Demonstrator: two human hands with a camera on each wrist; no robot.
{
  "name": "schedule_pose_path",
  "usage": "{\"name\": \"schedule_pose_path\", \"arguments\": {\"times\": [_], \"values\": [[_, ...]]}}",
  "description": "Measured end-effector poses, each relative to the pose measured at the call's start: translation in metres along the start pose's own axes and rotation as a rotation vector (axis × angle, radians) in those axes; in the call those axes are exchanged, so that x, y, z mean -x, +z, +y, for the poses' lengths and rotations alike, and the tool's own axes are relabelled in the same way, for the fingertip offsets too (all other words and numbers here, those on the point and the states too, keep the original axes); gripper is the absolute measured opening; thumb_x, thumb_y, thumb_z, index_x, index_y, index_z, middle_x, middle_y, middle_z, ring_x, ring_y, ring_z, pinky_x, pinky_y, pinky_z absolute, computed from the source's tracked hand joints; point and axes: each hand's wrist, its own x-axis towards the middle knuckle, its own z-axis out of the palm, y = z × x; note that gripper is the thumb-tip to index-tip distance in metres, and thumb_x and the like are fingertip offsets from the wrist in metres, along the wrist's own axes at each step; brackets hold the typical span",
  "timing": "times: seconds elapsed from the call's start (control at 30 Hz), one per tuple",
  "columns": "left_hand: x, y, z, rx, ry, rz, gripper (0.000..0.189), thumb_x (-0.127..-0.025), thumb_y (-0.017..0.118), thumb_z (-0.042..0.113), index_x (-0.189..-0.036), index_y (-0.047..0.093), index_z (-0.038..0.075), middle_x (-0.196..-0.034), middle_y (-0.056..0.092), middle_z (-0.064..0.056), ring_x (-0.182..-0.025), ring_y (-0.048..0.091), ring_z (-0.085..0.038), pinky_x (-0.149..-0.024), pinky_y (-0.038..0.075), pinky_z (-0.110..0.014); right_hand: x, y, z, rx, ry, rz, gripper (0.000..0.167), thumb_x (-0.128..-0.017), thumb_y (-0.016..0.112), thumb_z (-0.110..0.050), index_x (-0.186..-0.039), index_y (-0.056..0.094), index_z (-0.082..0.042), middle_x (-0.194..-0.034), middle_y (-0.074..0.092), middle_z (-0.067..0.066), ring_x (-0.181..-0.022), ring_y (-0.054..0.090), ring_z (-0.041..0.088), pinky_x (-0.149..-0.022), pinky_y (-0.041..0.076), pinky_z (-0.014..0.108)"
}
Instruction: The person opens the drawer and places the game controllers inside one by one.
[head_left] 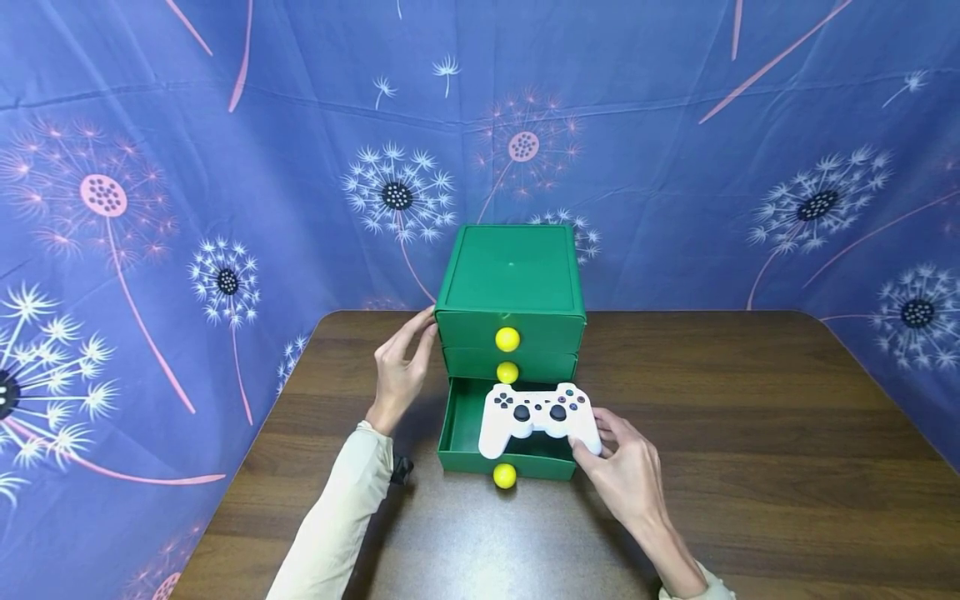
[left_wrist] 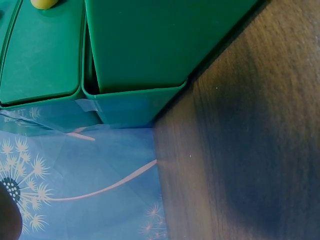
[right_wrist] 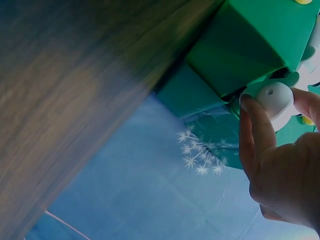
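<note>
A white game controller is held over the pulled-out bottom drawer of a green drawer unit. My right hand pinches its right grip between thumb and fingers; the right wrist view shows the rounded grip end between them. My left hand rests its fingertips at the upper left side of the unit, near the top drawer's edge. A yellow ball knob sits on the open drawer's front. The two upper drawers are closed, each with a yellow knob. The controller hides part of the drawer's inside.
The unit stands on a brown wooden table, close to its back edge. Behind hangs a blue cloth with dandelion prints. A small black object shows beside my left sleeve.
</note>
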Motion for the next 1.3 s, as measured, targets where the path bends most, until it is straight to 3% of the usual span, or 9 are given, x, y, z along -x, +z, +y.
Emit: {"name": "schedule_pose_path", "arguments": {"times": [0.17, 0.57, 1.3], "values": [[0.001, 0.0, 0.0, -0.003, -0.022, 0.003, 0.034, -0.089, 0.069, -0.019, -0.122, 0.069, -0.01, -0.118, 0.073, -0.019, -0.102, 0.074, -0.032, -0.094, 0.058, -0.031, 0.001, 0.003, -0.003, 0.001, 0.012, 0.005, 0.047, -0.083, 0.085, -0.005, -0.126, 0.068, 0.006, -0.116, 0.07, 0.024, -0.099, 0.071, 0.035, -0.082, 0.063, 0.042], [0.0, 0.001, 0.0, -0.009, -0.02, 0.017, 0.042, -0.086, 0.069, -0.024, -0.124, 0.07, -0.007, -0.118, 0.074, -0.019, -0.101, 0.074, -0.033, -0.094, 0.058, -0.031, 0.0, 0.007, -0.007, -0.036, 0.028, -0.008, 0.052, -0.085, 0.085, -0.006, -0.131, 0.066, 0.006, -0.119, 0.068, 0.023, -0.103, 0.07, 0.036, -0.085, 0.061, 0.04], [0.001, 0.0, 0.002, -0.026, -0.028, 0.005, 0.043, -0.086, 0.07, -0.023, -0.125, 0.071, -0.005, -0.119, 0.073, -0.018, -0.101, 0.074, -0.032, -0.093, 0.059, -0.03, 0.001, 0.017, -0.002, 0.065, -0.129, 0.005, 0.048, -0.078, 0.089, -0.003, -0.123, 0.073, 0.004, -0.112, 0.071, 0.019, -0.095, 0.072, 0.031, -0.072, 0.063, 0.04]]}}
